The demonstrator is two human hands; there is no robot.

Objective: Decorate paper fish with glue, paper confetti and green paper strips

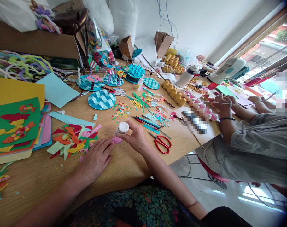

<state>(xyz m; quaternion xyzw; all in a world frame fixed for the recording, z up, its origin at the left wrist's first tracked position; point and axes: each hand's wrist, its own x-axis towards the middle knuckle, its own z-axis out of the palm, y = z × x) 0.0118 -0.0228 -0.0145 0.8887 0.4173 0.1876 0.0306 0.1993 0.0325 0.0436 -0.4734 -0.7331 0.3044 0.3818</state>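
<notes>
My right hand point(136, 137) grips a small white bottle point(123, 127) between thumb and fingers, its round white end facing up toward me. Just below the bottle, a pink paper fish shape point(116, 140) lies on the table. My left hand point(95, 156) rests flat, fingers stretched out, with the fingertips at the left end of the pink paper. Colourful paper scraps point(74, 140) spread out beside my left hand. To the right of my right hand lie red-handled scissors point(162, 144), and several pens and pencils point(148, 123) are beyond it.
Round blue wave-patterned discs point(101, 100), a white glue bottle point(140, 82) and paper confetti dots point(121, 110) occupy the table point(126, 167). Stacked coloured sheets point(18, 126) lie at left. At right, a co-worker's hands point(222, 105) are near egg-carton strips point(173, 93) and a white flask point(187, 76).
</notes>
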